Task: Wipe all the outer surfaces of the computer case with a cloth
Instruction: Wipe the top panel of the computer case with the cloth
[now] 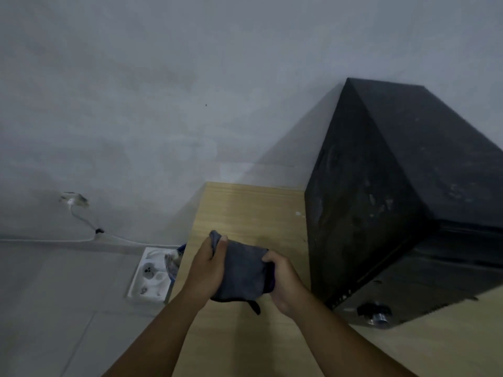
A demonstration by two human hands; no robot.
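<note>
I hold the cloth [242,270] stretched between both hands over the desk [245,208], near its left edge. My left hand [206,270] pinches the upper corner under the thumb, and my right hand [283,281] is curled round the opposite edge. The computer case [381,200] stands to the right, reaching toward the desk's back edge. I'd fold the cloth into a flat pad, then work top-down on the side panel facing me, which looks dusty, though the light is dim.
</note>
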